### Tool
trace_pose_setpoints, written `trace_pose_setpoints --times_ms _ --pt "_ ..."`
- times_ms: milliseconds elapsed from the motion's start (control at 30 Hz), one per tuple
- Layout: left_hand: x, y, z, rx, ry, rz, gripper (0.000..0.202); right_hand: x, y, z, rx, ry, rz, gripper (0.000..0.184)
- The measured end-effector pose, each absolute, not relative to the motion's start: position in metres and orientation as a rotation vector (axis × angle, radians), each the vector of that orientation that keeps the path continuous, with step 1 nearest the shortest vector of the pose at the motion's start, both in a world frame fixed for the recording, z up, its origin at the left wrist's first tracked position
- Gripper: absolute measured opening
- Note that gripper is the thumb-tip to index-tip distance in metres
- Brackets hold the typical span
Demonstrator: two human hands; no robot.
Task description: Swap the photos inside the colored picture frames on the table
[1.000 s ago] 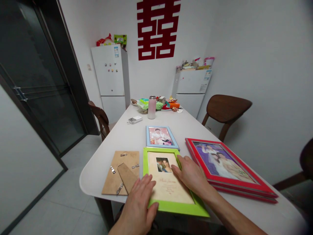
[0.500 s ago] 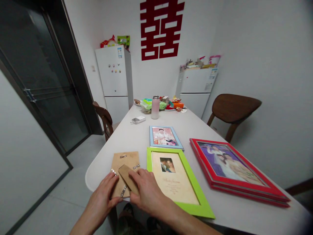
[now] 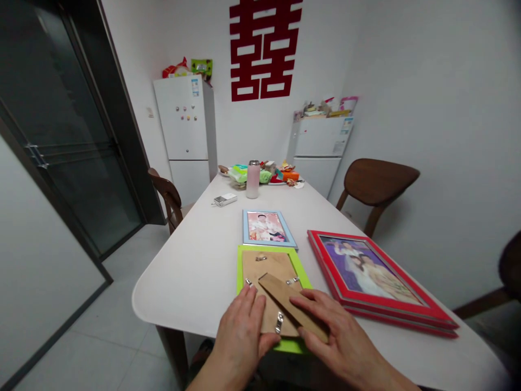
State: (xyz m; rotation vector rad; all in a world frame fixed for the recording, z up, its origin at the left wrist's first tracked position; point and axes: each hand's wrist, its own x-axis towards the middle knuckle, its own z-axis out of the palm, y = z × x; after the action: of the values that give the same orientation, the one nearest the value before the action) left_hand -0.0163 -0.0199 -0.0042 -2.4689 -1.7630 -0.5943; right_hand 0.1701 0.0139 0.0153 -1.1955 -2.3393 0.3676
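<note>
A brown fibreboard frame backing [image 3: 264, 271] with metal clips lies on a lime-green picture frame [image 3: 242, 277], covering its photo. Its hinged easel strut [image 3: 283, 296] lies diagonally across it and sticks out past the lower right edge. My left hand [image 3: 240, 339] grips the backing's lower left edge, with the thumb along the bottom. My right hand [image 3: 337, 331] lies over the end of the strut, with the thumb beneath it. Only a thin green border shows around the backing.
The white table [image 3: 175, 288] holds a blue-framed photo [image 3: 266, 227] just beyond the green frame and stacked red frames [image 3: 337, 282] to the right. A pink flask [image 3: 253, 179], a small silver device [image 3: 225, 200] and a plate of items stand farther away. Wooden chairs stand beside the table.
The backing board has moved from the table at left onto the green frame, now covering its photo. Both hands have shifted right with it.
</note>
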Motion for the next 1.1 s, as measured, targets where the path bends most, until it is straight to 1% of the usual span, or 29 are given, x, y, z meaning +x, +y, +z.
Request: trace_pose_setpoints --times_ms 133,300,467,533,700,833,1100 --pt "-0.005 -0.014 -0.002 -2.502 -1.889 -0.525 0.057 0.178 0.017 0.007 -1.236 -2.358 0.284 0.038" --pt "-0.008 -0.013 0.004 -2.540 -1.985 -0.473 0.044 0.179 0.021 -0.008 -1.197 -2.391 0.193 0.037" --pt "-0.010 -0.016 0.008 -2.580 -2.022 -0.437 0.035 0.180 0.025 -0.010 -1.164 -2.413 0.194 0.036" --pt "-0.012 -0.018 0.008 -2.610 -2.015 -0.446 0.038 0.178 0.031 -0.007 -1.178 -2.410 0.195 0.033" --pt "-0.018 -0.023 0.006 -2.719 -1.930 -0.435 0.061 0.167 0.053 -0.002 -1.386 -2.364 0.065 0.030" --pt "-0.019 -0.022 0.004 -2.711 -1.919 -0.437 0.063 0.163 0.061 -0.002 -1.458 -2.367 -0.018 0.027" --pt "-0.018 -0.021 -0.001 -2.663 -1.894 -0.535 0.062 0.166 0.060 -0.002 -1.412 -2.357 0.046 0.024"
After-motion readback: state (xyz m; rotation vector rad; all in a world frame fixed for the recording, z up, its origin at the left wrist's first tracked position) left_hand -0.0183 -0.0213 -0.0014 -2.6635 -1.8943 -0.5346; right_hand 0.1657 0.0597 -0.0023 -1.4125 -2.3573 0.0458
